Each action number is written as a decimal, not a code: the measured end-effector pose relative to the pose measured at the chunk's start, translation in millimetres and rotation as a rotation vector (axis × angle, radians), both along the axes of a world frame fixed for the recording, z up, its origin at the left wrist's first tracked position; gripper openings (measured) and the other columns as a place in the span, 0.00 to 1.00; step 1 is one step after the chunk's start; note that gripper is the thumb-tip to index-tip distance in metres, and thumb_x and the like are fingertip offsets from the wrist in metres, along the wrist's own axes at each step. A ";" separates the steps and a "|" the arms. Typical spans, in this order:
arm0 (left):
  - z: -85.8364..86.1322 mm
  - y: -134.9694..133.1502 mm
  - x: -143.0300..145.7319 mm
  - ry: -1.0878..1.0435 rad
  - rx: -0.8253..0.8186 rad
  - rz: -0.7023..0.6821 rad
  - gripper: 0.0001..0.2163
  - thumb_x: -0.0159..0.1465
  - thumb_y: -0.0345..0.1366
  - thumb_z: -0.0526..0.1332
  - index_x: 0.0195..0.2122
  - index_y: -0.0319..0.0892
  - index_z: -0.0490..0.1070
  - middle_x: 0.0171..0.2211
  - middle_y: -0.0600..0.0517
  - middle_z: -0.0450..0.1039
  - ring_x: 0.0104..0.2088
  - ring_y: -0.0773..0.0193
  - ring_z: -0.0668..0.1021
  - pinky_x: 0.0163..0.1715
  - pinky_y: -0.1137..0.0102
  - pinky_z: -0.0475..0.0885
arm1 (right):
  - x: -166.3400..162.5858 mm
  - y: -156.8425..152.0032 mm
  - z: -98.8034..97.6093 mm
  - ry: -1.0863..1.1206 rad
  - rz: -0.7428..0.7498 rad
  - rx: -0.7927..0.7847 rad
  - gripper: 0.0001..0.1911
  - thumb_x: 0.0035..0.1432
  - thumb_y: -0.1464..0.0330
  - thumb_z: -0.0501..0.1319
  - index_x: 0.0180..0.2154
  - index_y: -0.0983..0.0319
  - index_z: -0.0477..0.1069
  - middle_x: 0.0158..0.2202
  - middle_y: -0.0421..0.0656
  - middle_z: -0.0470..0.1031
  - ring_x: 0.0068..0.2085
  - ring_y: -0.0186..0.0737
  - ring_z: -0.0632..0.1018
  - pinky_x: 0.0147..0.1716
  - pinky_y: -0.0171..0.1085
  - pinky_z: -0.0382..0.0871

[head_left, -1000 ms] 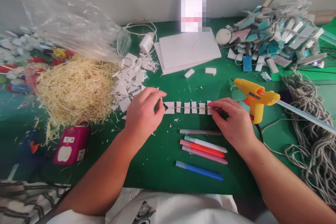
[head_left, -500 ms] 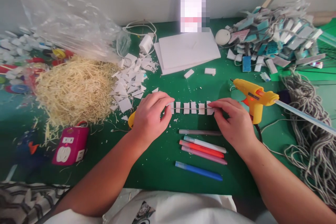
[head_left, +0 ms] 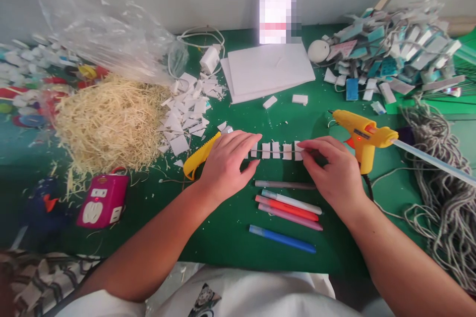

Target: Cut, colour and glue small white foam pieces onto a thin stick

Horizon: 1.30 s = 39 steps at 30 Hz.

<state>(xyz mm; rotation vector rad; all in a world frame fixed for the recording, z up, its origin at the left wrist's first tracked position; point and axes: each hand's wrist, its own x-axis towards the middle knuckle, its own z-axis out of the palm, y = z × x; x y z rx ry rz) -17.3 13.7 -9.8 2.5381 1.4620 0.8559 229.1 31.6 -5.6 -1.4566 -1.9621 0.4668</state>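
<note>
A row of small white foam squares (head_left: 275, 150) threaded on a thin stick lies on the green table (head_left: 230, 228). My left hand (head_left: 227, 162) lies over the row's left end, fingers stretched out and thumb apart, hiding the leftmost squares. My right hand (head_left: 331, 169) pinches the right end of the stick between thumb and forefinger. A yellow utility knife (head_left: 200, 157) lies just left of my left hand. A yellow glue gun (head_left: 362, 136) with its red light on stands just right of my right hand.
Several coloured markers (head_left: 287, 208) lie near me. White foam sheets (head_left: 268, 69) and cut scraps (head_left: 188, 114) sit behind; a straw pile (head_left: 107, 120), plastic bag (head_left: 111, 39) and pink power strip (head_left: 102, 200) are left. A heap of foam pieces (head_left: 390, 49) and grey yarn (head_left: 441, 183) are right.
My left hand slid right along the row, from pinching its left tip to lying flat over it, uncovering the yellow knife. My right hand kept its pinch.
</note>
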 end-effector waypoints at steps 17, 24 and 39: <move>-4.8 0.9 -1.1 0.034 -0.097 0.013 0.17 0.69 0.32 0.60 0.59 0.38 0.68 0.55 0.40 0.77 0.56 0.47 0.78 0.58 0.48 0.74 | 0.2 -2.2 2.8 -0.037 0.060 0.143 0.17 0.55 0.79 0.55 0.38 0.58 0.79 0.38 0.43 0.84 0.40 0.45 0.82 0.41 0.47 0.77; 4.0 -0.7 3.3 0.046 -0.045 -0.023 0.16 0.70 0.34 0.59 0.58 0.38 0.68 0.55 0.41 0.77 0.57 0.49 0.77 0.58 0.52 0.73 | -0.7 -7.9 18.7 0.199 0.133 0.215 0.18 0.62 0.79 0.55 0.47 0.58 0.77 0.45 0.46 0.84 0.47 0.44 0.84 0.45 0.44 0.79; 9.6 39.5 60.9 0.043 0.162 -0.231 0.08 0.68 0.29 0.58 0.34 0.39 0.76 0.40 0.46 0.80 0.45 0.54 0.78 0.49 0.59 0.72 | 24.1 -61.4 96.1 -0.115 0.430 0.237 0.04 0.61 0.71 0.64 0.33 0.56 0.75 0.26 0.39 0.80 0.23 0.36 0.78 0.24 0.36 0.75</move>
